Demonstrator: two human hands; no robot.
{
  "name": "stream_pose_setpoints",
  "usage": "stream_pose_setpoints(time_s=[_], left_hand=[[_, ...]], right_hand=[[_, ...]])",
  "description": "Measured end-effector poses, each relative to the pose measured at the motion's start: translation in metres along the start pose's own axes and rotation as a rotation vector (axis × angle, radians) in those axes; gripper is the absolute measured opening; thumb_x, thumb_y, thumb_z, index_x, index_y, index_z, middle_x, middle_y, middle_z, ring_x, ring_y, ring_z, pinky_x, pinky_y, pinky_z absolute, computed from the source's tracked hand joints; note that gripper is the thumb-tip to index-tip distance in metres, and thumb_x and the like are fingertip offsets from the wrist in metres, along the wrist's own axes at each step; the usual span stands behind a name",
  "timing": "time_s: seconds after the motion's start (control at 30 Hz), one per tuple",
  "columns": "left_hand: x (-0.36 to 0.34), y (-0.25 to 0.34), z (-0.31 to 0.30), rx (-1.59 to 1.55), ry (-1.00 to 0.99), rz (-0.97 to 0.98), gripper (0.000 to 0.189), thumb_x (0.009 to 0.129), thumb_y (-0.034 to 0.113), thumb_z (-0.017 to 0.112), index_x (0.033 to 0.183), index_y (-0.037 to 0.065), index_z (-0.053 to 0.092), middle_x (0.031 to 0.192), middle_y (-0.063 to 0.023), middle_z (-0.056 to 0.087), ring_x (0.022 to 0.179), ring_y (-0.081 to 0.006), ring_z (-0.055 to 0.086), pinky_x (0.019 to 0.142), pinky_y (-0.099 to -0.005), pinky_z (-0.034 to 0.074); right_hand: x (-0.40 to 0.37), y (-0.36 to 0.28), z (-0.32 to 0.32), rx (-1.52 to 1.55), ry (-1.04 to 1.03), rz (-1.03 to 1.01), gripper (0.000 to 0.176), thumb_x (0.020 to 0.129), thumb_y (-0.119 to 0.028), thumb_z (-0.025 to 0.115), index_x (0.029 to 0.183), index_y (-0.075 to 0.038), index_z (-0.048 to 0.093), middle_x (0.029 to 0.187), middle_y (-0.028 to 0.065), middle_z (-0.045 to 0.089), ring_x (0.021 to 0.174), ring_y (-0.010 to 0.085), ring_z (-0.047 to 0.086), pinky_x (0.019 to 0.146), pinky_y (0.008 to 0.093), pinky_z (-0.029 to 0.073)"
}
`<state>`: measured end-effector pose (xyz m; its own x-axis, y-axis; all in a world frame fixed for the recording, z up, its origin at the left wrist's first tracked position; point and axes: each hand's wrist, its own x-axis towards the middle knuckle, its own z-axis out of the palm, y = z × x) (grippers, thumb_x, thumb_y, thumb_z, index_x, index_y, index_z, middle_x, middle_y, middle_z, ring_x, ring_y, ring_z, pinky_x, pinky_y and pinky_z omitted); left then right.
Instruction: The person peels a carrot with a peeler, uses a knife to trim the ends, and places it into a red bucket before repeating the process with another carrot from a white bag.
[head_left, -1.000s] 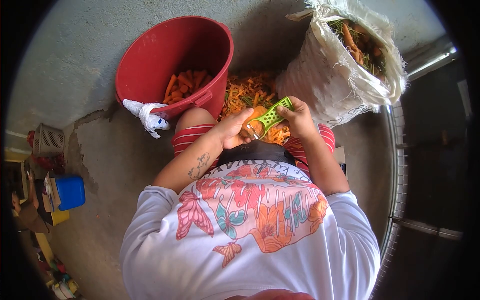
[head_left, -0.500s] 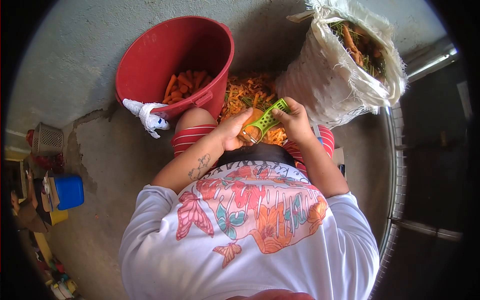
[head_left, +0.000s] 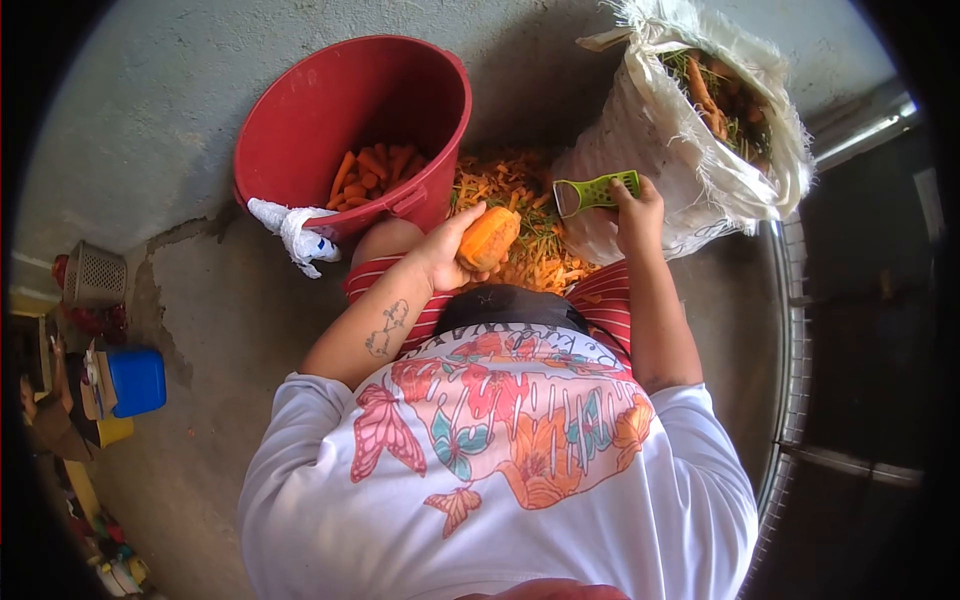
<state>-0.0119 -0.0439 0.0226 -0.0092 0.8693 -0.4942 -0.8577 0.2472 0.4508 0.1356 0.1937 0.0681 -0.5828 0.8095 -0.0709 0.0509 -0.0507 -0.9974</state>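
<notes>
My left hand (head_left: 451,253) is closed around a thick, partly peeled carrot (head_left: 489,240), whose side shows bright orange strips beside rougher, duller skin. Off to the right, my right hand (head_left: 640,212) grips the end of a green peeler (head_left: 598,191) with a perforated handle, its blade end pointing left. The peeler and carrot are apart. Below them, a heap of orange and green peelings (head_left: 520,185) lies between my legs and the wall.
A red bucket (head_left: 300,110) with peeled carrots (head_left: 370,175) at its bottom leans at the left, a white cloth (head_left: 290,228) tied to its rim. At the right stands a white woven sack (head_left: 640,130) of unpeeled carrots. Farther left are a perforated basket (head_left: 95,276) and a blue container (head_left: 137,382).
My right hand has swung the peeler up and right, away from the carrot. My left hand has turned the carrot, so more of its peeled side shows.
</notes>
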Motion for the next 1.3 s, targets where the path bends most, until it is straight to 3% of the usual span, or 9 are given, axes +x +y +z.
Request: stream_pose_setpoints(time_s=[0.03,0.13,0.2,0.37,0.47,0.6,0.77,1.07,1.3], left_hand=[[0.003,-0.001,-0.002,-0.022,-0.005,0.018,0.047,0.093,0.051,0.039,0.113,0.012,0.056,0.089,-0.0105,0.063,0.071,-0.0210,0.061,0.055,-0.0293,0.046],[0.016,-0.007,0.000,-0.122,0.047,0.086,0.045,0.094,0.047,0.038,0.114,0.012,0.056,0.096,-0.0103,0.063,0.078,-0.0226,0.060,0.060,-0.0318,0.047],[0.020,-0.012,0.006,-0.193,0.059,0.100,0.044,0.094,0.045,0.037,0.115,0.011,0.056,0.099,-0.0102,0.063,0.081,-0.0235,0.060,0.063,-0.0331,0.048],[0.019,-0.021,-0.010,-0.250,-0.083,0.041,0.042,0.094,0.041,0.042,0.116,0.008,0.056,0.099,-0.0100,0.062,0.082,-0.0247,0.060,0.068,-0.0329,0.049],[0.017,-0.020,-0.008,-0.280,-0.064,0.040,0.042,0.093,0.040,0.045,0.117,0.007,0.055,0.101,-0.0100,0.062,0.084,-0.0250,0.059,0.071,-0.0332,0.050],[0.011,-0.019,0.012,-0.238,0.173,0.103,0.043,0.094,0.040,0.044,0.122,0.008,0.051,0.106,-0.0104,0.060,0.091,-0.0238,0.059,0.074,-0.0336,0.051],[0.020,-0.023,0.006,-0.219,0.088,0.090,0.039,0.094,0.040,0.045,0.120,0.012,0.052,0.105,-0.0088,0.060,0.087,-0.0190,0.058,0.072,-0.0334,0.050],[0.004,-0.019,0.011,-0.034,0.017,0.069,0.038,0.094,0.041,0.046,0.118,0.014,0.052,0.101,-0.0069,0.062,0.085,-0.0171,0.059,0.064,-0.0302,0.048],[0.007,-0.017,0.002,-0.002,0.096,0.099,0.043,0.093,0.043,0.045,0.115,0.008,0.055,0.095,-0.0115,0.063,0.075,-0.0192,0.057,0.062,-0.0304,0.047]], right_hand=[[-0.006,-0.001,0.003,0.160,-0.061,-0.002,0.013,0.088,-0.005,0.058,0.099,0.001,0.055,0.088,0.0124,0.063,0.076,0.0221,0.065,0.057,0.0295,0.058],[-0.044,-0.014,0.028,0.840,-0.424,0.404,0.016,0.089,-0.008,0.057,0.103,-0.002,0.054,0.093,0.0139,0.063,0.080,0.0256,0.066,0.068,0.0342,0.058],[-0.051,0.011,0.041,0.820,-0.754,0.507,0.016,0.093,-0.012,0.051,0.106,-0.004,0.050,0.101,0.0145,0.061,0.089,0.0256,0.064,0.069,0.0344,0.056],[-0.027,0.015,0.056,0.734,-0.424,0.290,0.011,0.096,-0.013,0.044,0.105,-0.009,0.048,0.104,0.0098,0.060,0.099,0.0246,0.060,0.084,0.0407,0.052],[-0.028,0.006,0.047,0.764,-0.229,0.281,0.011,0.096,-0.012,0.045,0.104,-0.005,0.048,0.101,0.0107,0.060,0.087,0.0231,0.064,0.072,0.0345,0.057],[-0.058,0.004,0.046,0.399,-0.272,0.127,0.011,0.091,-0.008,0.055,0.098,0.000,0.052,0.086,0.0111,0.063,0.067,0.0182,0.065,0.050,0.0250,0.055],[-0.069,0.000,0.046,-0.066,-0.359,-0.033,0.011,0.090,-0.007,0.057,0.095,0.002,0.054,0.081,0.0077,0.062,0.066,0.0143,0.063,0.051,0.0250,0.055],[-0.063,-0.004,0.038,-0.003,-0.429,0.078,0.012,0.090,-0.008,0.057,0.097,0.002,0.054,0.081,0.0085,0.063,0.066,0.0150,0.064,0.051,0.0246,0.055],[-0.011,0.015,0.014,-0.009,-0.273,0.113,0.014,0.091,-0.008,0.055,0.098,0.004,0.054,0.081,0.0111,0.064,0.064,0.0186,0.065,0.050,0.0258,0.055]])
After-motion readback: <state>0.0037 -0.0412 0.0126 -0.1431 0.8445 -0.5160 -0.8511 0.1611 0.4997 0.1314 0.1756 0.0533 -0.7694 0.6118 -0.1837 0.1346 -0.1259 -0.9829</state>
